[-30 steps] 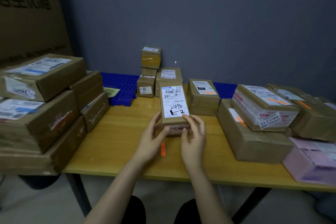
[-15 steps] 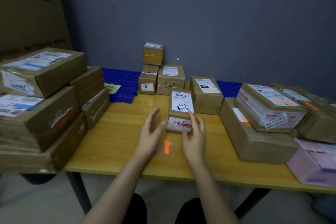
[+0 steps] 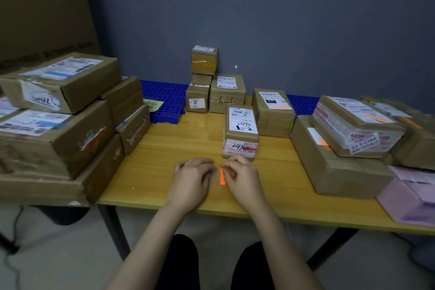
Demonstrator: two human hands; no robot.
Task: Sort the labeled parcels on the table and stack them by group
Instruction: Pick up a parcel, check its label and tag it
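Note:
A small brown parcel (image 3: 240,132) marked "2490-2" on its white label lies on the wooden table (image 3: 164,148), just beyond my hands. On the table between my hands is an orange sticker strip (image 3: 222,178). My right hand (image 3: 243,178) has its fingers curled at the strip's upper end and seems to pinch it. My left hand (image 3: 191,178) rests beside the strip with curled fingers. A small blue bit shows at its fingertips, and I cannot tell whether the hand holds it. Neither hand touches the parcel.
A stack of big boxes (image 3: 56,120) fills the left side. Small parcels (image 3: 203,82) stand at the back by a blue pallet (image 3: 167,101). A parcel with an orange sticker (image 3: 273,113) and stacked boxes (image 3: 341,143) sit right. A pink bag (image 3: 414,198) lies at the right edge.
The "2490-2" parcel was set down flat on the table and released. Both hands drew back toward me and closed in on the orange strip.

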